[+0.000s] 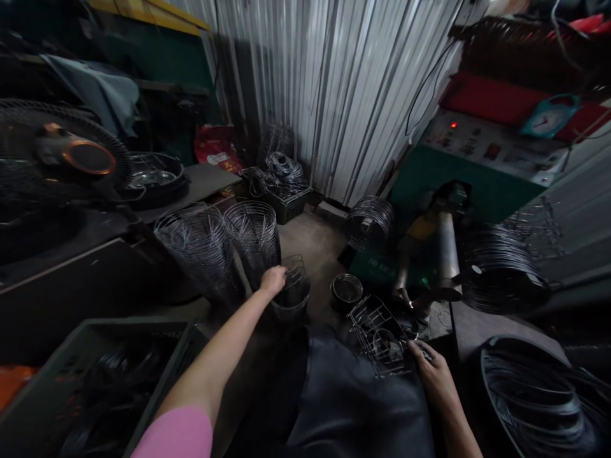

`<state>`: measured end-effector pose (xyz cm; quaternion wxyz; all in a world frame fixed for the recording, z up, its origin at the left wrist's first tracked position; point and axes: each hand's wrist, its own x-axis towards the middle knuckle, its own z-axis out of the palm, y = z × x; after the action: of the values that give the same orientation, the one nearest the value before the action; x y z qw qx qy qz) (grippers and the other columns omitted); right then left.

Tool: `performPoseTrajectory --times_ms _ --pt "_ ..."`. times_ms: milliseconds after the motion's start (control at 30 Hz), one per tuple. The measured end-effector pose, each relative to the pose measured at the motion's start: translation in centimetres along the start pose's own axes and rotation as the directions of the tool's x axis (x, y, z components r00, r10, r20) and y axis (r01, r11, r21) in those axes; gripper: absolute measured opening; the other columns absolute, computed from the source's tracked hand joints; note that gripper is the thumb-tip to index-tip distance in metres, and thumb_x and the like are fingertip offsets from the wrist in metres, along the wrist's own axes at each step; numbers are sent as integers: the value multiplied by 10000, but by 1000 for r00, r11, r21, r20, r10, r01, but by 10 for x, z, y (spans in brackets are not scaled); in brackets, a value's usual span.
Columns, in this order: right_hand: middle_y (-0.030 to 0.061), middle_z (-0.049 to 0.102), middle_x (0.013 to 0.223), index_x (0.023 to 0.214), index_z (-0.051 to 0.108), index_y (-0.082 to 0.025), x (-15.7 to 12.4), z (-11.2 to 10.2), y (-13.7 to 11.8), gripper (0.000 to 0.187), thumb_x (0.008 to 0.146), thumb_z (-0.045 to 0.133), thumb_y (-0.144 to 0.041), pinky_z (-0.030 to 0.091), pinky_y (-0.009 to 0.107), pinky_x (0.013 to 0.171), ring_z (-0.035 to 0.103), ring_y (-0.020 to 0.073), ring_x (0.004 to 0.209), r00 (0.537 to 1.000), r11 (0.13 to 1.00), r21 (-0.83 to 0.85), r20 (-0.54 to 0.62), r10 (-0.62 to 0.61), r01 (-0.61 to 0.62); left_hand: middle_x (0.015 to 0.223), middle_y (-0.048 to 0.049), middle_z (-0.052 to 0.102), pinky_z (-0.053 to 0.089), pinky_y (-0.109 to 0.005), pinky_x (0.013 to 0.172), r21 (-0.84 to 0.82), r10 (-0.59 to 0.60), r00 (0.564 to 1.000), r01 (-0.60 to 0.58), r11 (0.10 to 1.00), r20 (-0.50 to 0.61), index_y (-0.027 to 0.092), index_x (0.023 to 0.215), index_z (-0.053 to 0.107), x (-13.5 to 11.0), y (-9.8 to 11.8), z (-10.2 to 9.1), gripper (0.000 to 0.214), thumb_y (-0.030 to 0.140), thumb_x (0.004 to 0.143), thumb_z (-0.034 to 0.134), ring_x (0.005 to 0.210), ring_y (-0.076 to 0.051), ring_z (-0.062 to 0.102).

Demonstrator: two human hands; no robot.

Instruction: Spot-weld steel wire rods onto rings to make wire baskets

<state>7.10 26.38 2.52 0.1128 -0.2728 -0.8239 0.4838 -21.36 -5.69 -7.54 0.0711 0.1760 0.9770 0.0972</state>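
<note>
My left hand [273, 280] reaches forward with its fingers closed on a small bent wire piece [294, 270], just above a grey bucket [291, 310]. Low on the right, my right hand [433, 370] grips the edge of a wire rack [372, 331], which tilts over the black apron [358, 401] on my lap. A ring or loop shows within the rack's bars. Just past the rack are the metal arms [447, 254] of a green machine [472, 178]. A round tin [347, 289] stands on the floor between my hands.
Tall stacks of wire rings [195, 235] stand left of the bucket. A green crate [119, 324] is at lower left, a fan [62, 159] above it. Wire coils [506, 267] and a tub of rings [534, 394] flank me on the right. Corrugated metal [296, 70] closes the back.
</note>
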Motion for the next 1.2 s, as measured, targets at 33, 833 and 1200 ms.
performPoseTrajectory --times_ms 33,833,1200 --pt "84 685 726 742 696 -133 -2 -1 0 508 608 620 -618 488 246 617 626 232 732 1000 1000 -3 -4 5 -5 1070 -90 616 452 -369 885 2 15 999 -15 1000 38 139 1029 588 -2 7 14 224 250 890 452 1008 -189 575" --pt "53 646 659 733 686 -145 -39 0 -9 469 663 592 -599 490 206 577 611 201 666 1000 997 -82 -2 3 -3 1116 -78 576 465 -443 871 -226 88 969 -35 974 232 147 1080 557 -12 23 105 290 331 856 532 1006 -205 562" --pt "50 652 700 772 645 -219 -98 -28 31 374 670 616 -578 514 272 540 620 204 652 949 952 296 -271 160 -76 1222 -69 586 427 -291 942 -755 108 993 -106 647 -47 179 1322 395 -113 99 41 472 412 927 281 1109 -157 546"
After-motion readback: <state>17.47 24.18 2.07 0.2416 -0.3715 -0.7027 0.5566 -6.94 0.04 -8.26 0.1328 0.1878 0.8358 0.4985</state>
